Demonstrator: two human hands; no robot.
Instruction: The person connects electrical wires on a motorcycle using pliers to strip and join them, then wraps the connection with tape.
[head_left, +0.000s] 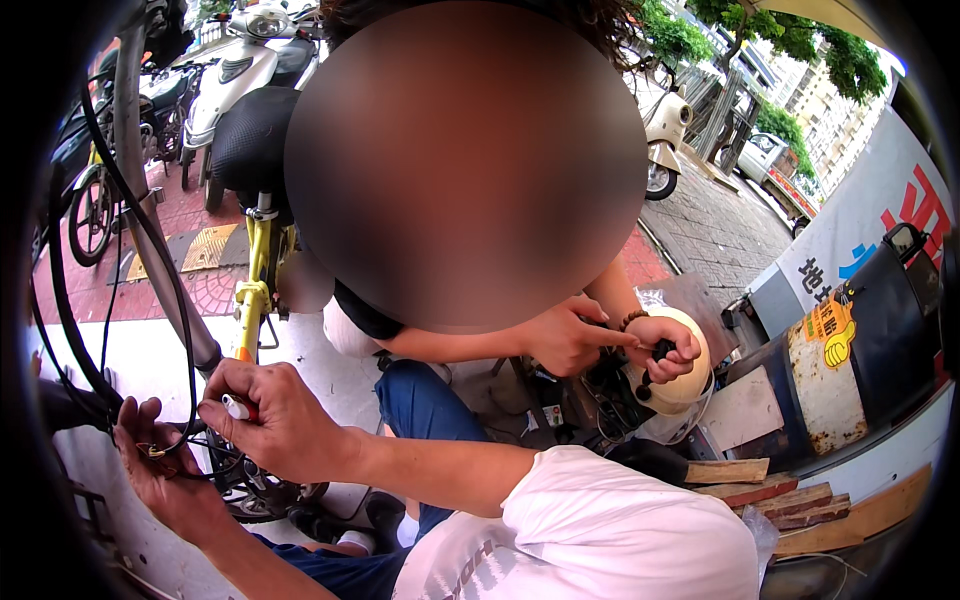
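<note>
At the left, my right hand (268, 415) is closed round a small white-and-red cylinder (238, 408); its kind is not clear. Below and left of it, my left hand (165, 470) is turned partly palm up, its fingers curled at a thin black cable (190, 340) with a small brass-coloured piece (152, 451) at the palm. More black cables hang beside a grey metal tube (165, 250) just above both hands. Opposite me, another person holds a small black thing (663, 350) in one hand and points at it with the other.
A yellow bicycle frame (255, 270) with a black saddle (250, 135) stands beyond my right hand. To the right are a cream helmet-like shell (683, 365), stacked wood strips (790, 505) and a rusty dark box (830, 370). Parked scooters (235, 80) stand behind.
</note>
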